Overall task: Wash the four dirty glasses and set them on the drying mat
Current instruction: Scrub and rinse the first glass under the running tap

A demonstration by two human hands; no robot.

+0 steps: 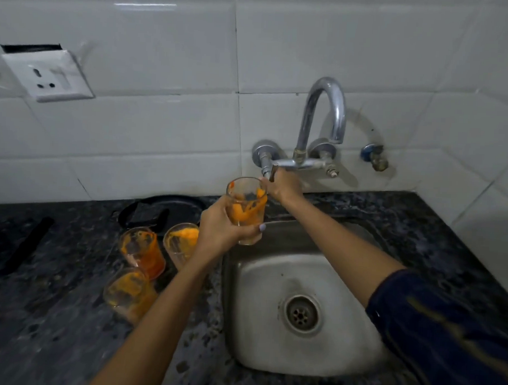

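My left hand grips a clear glass smeared with orange residue and holds it upright over the back left rim of the steel sink. My right hand is closed on the left tap handle of the wall faucet. No water runs from the spout. Three more orange-stained glasses stand on the dark counter left of the sink: one at the back, one left of it, one nearest me.
A round black item lies on the granite counter behind the glasses. A dark object sits at far left. A wall socket is upper left, a small valve right of the faucet. The sink drain is uncovered.
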